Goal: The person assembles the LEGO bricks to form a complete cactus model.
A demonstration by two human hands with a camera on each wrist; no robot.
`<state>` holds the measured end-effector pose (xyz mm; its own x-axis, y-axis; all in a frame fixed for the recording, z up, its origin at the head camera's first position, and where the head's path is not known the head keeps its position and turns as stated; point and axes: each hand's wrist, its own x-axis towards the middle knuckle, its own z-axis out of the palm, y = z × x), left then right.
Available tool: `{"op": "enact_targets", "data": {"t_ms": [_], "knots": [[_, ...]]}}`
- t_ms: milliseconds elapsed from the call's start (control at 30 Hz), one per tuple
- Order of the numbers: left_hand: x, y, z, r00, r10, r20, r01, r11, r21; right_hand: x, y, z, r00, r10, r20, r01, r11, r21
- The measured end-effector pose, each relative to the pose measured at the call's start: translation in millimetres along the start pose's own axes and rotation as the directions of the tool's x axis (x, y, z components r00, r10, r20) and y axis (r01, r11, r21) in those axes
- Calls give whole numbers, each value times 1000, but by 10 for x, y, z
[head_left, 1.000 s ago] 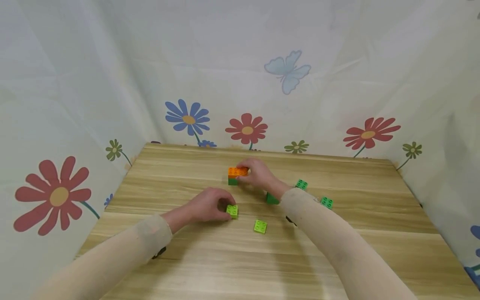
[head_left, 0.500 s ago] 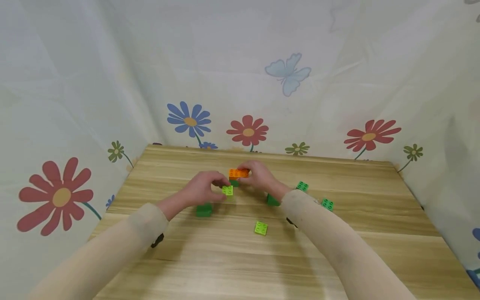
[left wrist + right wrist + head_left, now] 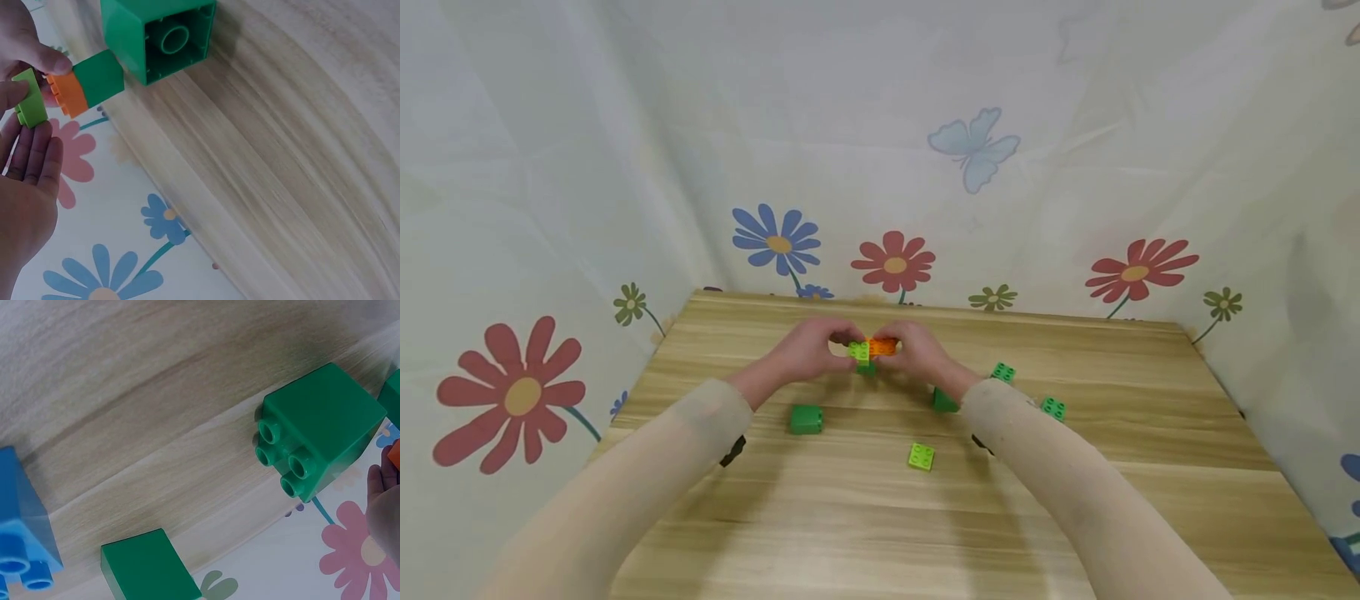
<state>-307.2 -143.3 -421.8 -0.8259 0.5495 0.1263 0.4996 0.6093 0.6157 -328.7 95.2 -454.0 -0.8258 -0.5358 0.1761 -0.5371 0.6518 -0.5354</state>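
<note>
Two grips: left hand pinches lime brick, over far half of table, just beside orange brick; right hand holds orange brick, seated on green brick. Lime brick likely light, stiff, slightly slick; best pinched by sides.

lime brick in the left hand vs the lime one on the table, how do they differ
The held lime brick is pinched in the left hand; the loose lime brick lies on the table, untouched. The held lime brick is close to the orange brick; the loose lime brick lies apart from other bricks, nearer the person. Both are lime green with studs facing up.
</note>
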Motion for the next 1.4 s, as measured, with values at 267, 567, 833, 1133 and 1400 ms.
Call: {"op": "enact_targets", "data": {"t_ms": [267, 567, 833, 1133, 1400], "knots": [[122, -107, -13, 1000, 10, -14, -10, 1000, -2, -3, 0, 18, 1000, 1, -6, -1, 1000, 13], [226, -158, -15, 999, -28, -15, 28, 999, -16, 0, -18, 16, 999, 31, 11, -32, 999, 9], [273, -162, -2, 1000, -31, -6, 31, 999, 13, -6, -10, 24, 1000, 19, 2, -19, 1000, 8], [293, -150, 18, 1000, -15, -1, 15, 999, -29, 10, 31, 38, 1000, 30, 7, -30, 999, 30], [336, -163, 53, 1000, -19, 3, 19, 999, -27, 5, 33, 42, 999, 43, -3, -43, 998, 38]]}}
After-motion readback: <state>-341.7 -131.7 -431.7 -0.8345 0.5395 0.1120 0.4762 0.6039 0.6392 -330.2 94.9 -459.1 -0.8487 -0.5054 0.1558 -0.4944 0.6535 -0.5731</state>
